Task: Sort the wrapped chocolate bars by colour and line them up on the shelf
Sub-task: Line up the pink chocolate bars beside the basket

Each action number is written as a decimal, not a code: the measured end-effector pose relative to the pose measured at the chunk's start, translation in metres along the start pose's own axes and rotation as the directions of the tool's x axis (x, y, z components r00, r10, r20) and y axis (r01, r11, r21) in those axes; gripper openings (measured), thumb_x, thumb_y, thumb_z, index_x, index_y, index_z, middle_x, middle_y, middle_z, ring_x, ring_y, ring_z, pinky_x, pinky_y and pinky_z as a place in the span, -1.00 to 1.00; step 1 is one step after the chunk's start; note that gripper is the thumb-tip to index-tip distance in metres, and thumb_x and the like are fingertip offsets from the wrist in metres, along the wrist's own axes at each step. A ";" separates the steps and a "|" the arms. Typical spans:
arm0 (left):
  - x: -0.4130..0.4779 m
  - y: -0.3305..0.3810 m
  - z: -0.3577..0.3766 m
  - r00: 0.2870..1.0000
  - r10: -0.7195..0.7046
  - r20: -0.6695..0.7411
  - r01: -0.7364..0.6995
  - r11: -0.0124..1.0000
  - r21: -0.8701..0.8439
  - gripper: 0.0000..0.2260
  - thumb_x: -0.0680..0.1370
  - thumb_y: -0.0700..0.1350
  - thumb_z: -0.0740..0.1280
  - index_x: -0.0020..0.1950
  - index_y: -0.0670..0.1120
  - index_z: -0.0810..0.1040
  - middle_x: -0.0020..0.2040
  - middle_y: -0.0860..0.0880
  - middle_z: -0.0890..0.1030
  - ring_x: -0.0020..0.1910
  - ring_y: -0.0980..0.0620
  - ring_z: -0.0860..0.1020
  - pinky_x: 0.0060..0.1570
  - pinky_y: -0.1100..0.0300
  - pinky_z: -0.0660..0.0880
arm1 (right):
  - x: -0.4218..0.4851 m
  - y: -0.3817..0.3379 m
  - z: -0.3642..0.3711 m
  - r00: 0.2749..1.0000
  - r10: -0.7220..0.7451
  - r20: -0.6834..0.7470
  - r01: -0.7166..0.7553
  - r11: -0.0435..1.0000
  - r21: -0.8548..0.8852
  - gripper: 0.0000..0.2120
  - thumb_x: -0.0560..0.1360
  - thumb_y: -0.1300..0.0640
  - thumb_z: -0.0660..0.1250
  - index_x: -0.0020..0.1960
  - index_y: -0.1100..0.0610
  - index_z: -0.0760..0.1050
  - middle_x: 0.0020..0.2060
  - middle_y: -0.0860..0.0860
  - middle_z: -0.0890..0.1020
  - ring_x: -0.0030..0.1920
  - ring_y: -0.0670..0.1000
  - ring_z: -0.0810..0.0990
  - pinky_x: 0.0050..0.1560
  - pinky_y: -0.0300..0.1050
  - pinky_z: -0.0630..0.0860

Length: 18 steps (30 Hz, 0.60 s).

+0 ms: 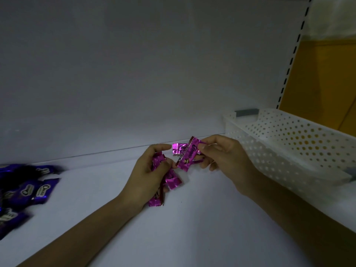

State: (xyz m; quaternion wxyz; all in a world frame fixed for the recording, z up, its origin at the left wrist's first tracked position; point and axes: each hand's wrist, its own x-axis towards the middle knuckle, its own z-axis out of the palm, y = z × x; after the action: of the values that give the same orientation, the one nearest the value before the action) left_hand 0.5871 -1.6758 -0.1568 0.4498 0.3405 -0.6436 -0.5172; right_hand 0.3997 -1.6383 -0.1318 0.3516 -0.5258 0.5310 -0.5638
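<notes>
Landmark: white perforated plastic basket (289, 143), standing on the flat white shelf (192, 228).
Left hand (148, 170): left of the basket, fingers curled round a bunch of magenta foil-wrapped chocolate bars (172, 180), wrapper ends poking out below the palm.
Right hand (221, 153): between that hand and the basket, near the basket's front wall, pinching two crossed magenta foil bars (187, 155).
Gap: hands close together, the two magenta lots nearly meeting.
Dark purple wrapped bars (30, 189): loose heap far left of the basket, well apart from both hands.
Edges: pale back panel (134, 74) rising behind the basket.
Open room: broad shelf surface from the basket's near-left side across to the purple heap.
</notes>
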 end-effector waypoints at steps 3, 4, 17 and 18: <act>0.001 0.003 0.002 1.000 0.006 -0.007 -0.006 1.000 0.013 -0.84 0.58 -0.04 0.25 0.05 -0.09 0.54 -0.37 -0.01 0.57 -0.43 0.06 0.56 -0.38 0.30 0.49 | -0.002 0.003 0.004 1.000 -0.011 0.013 0.011 1.000 -0.028 -0.93 0.53 0.24 0.32 -0.11 0.21 0.56 -0.37 0.00 0.68 -0.47 -0.10 0.55 -0.48 -0.30 0.43; 0.001 0.004 0.004 1.000 0.004 -0.002 -0.004 1.000 0.027 -0.78 0.52 0.04 0.29 0.03 -0.09 0.53 -0.36 -0.01 0.59 -0.42 0.05 0.57 -0.37 0.29 0.50 | -0.002 0.003 0.006 1.000 -0.014 0.014 0.015 0.999 -0.032 -0.93 0.52 0.24 0.32 -0.11 0.21 0.55 -0.38 -0.01 0.68 -0.48 -0.10 0.54 -0.48 -0.30 0.42; 0.006 0.002 -0.003 0.967 -0.132 -0.216 0.072 0.961 -0.266 -0.87 0.58 -0.25 0.27 0.03 -0.04 0.55 -0.37 0.00 0.64 -0.46 0.08 0.58 -0.55 0.27 0.46 | 0.001 0.003 -0.004 1.000 -0.007 0.012 0.007 0.999 -0.040 -0.89 0.52 0.22 0.33 -0.02 0.17 0.63 -0.42 -0.01 0.65 -0.53 -0.09 0.53 -0.53 -0.32 0.39; 0.006 0.003 -0.004 0.962 -0.143 -0.233 0.072 0.955 -0.289 -0.86 0.59 -0.26 0.26 0.02 -0.06 0.56 -0.37 0.02 0.63 -0.47 0.09 0.57 -0.56 0.27 0.45 | 0.001 0.003 -0.006 0.999 -0.021 0.026 0.022 0.997 -0.068 -0.89 0.52 0.21 0.34 -0.04 0.12 0.64 -0.45 -0.01 0.63 -0.55 -0.09 0.50 -0.54 -0.32 0.38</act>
State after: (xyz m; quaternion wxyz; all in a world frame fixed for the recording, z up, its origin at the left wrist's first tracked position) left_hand 0.5885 -1.6820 -0.1527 0.5421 0.3714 -0.4829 -0.5788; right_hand 0.3938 -1.6384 -0.1337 0.3342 -0.5503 0.5397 -0.5424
